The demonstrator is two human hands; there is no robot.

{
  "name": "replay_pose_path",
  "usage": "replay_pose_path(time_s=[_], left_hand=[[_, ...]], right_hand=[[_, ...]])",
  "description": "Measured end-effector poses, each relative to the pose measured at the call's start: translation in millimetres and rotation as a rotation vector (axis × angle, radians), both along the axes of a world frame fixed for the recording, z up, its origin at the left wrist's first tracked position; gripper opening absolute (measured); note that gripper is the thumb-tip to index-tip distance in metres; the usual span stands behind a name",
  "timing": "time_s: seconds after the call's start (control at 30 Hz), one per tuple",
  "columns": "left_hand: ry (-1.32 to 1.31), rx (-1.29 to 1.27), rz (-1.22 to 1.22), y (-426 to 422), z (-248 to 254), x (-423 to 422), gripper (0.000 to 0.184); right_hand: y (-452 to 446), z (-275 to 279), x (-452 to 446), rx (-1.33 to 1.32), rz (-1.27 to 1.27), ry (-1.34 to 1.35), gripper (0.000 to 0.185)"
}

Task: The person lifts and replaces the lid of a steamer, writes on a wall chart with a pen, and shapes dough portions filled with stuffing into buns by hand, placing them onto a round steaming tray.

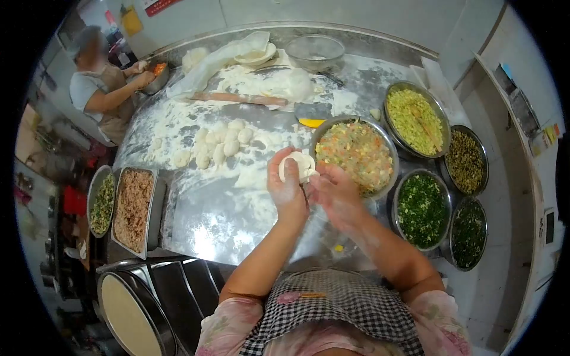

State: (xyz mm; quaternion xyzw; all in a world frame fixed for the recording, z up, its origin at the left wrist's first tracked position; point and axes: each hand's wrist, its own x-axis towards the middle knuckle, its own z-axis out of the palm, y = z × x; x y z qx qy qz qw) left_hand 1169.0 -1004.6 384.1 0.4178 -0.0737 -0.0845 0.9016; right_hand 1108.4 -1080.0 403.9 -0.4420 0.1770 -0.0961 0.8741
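A white, roundish, cupped piece of dough (298, 165) sits up in the left hand (287, 185), above the bright, flour-dusted metal counter (199, 216) and just left of the wide, round steel bowl (396, 163) of pale filling flecked with orange and green (356, 153). The relation that matters is between the dough and the right hand (337, 193): the dough lies to the left of that hand and slightly farther from the body, its lower right edge meeting the right fingertips. Being nearly round, it shows no clear long axis; its folded side faces the right hand

The left hand is the nearer one, directly under and around the dough, its palm turned up, fingers curled behind and thumb laid across the front, so the grip is partly closed and cradling. The right hand comes in from the lower right, back of the hand uppermost, fingers pointing left, thumb and fingertips drawn together in what looks like a small pinch on the edge; the exact finger contact is too small to tell. Both forearms reach forward from the body and converge, the wrists close together. Beyond the left hand, a cluster of small, white, rounded dough pieces (218, 142) lies on the floured surface
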Motion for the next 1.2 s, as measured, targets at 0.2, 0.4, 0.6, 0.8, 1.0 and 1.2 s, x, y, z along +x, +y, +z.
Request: replay_pose_path(time_s=[0.2,0.4,0.6,0.8,1.0,1.2], left_hand=[[0.061,-0.012,-0.138,-2.8,5.5,-7.3,0.035],[0.141,-0.009,-0.263,-6.1,15.1,-19.3,0.038],[0.072,0.079,-0.342,-7.8,4.8,-25.0,0.041],[0.101,0.103,-0.453,-8.7,-6.5,-31.0,0.045],[0.207,0.118,-0.63,-7.8,-17.1,-29.9,0.046],[0.348,0.198,-0.633,-9.7,-21.7,-33.7,0.05]], right_hand=[[-31.1,5.5,-12.6,-0.689,0.014,-0.078,0.015],[-46.4,31.1,-26.4,-1.301,-0.012,-0.213,0.019],[-54.6,25.7,-36.7,-1.27,0.074,-0.227,0.018],[-63.3,26.7,-48.7,-1.454,0.185,-0.243,0.019],[-69.0,14.4,-49.8,-1.423,0.319,-0.28,0.018],[-77.5,20.5,-46.0,-1.389,0.474,-0.162,0.021]])
